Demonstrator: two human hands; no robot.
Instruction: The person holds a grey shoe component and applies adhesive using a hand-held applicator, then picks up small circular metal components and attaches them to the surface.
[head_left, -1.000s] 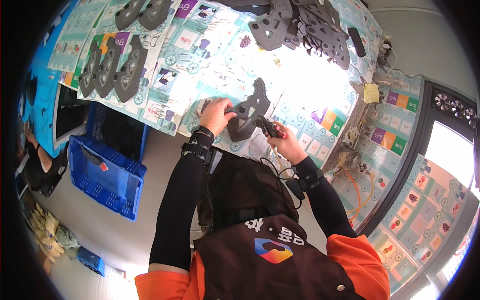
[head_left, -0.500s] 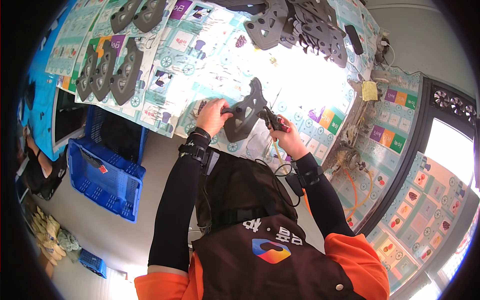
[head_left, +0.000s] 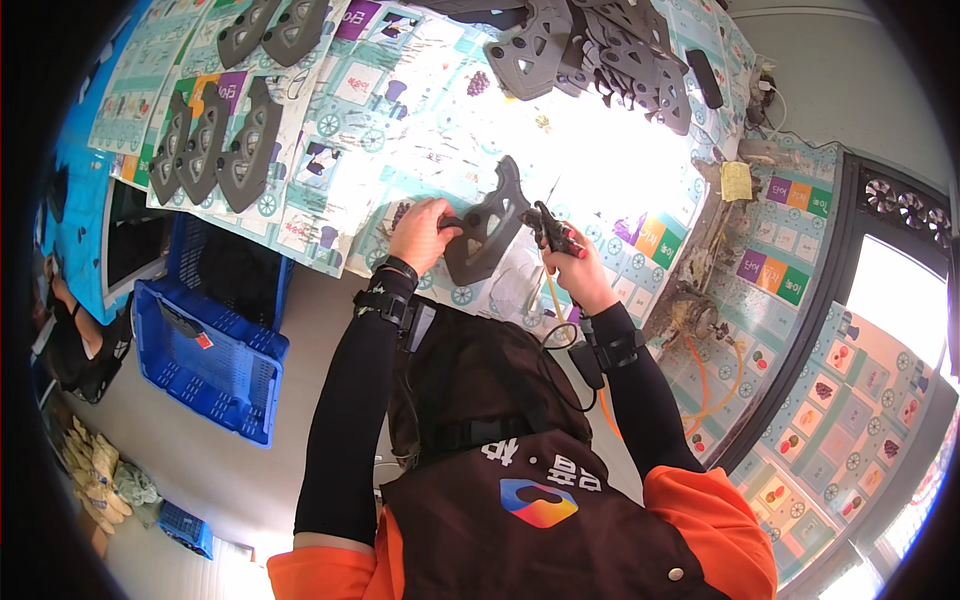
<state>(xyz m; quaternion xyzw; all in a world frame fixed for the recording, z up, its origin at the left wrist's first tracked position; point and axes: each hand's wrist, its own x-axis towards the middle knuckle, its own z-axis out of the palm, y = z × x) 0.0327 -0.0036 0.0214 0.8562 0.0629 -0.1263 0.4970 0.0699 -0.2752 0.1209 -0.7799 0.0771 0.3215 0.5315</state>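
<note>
A dark grey moulded plastic part [head_left: 482, 243], curved and with cut-out openings, lies before me on the patterned table cover. My left hand [head_left: 421, 237] pinches a short dark piece at its left side; whether that piece belongs to the part is hard to see. My right hand [head_left: 580, 270] is wrapped round a small black and red air tool [head_left: 553, 236] with a yellowish hose running down from it. The tool's head points up and left, just off the part's right edge.
Several similar parts lie in rows at the left [head_left: 249, 150], and a heap of them [head_left: 610, 60] sits at the far side. Below the table's left edge stands a blue crate [head_left: 205, 365]. Orange hoses [head_left: 735, 395] hang at the right. A co-worker's arm [head_left: 75, 310] shows far left.
My right hand and the air tool have shifted slightly right, away from the part's edge. My left hand keeps its pinch; the part has hardly moved.
</note>
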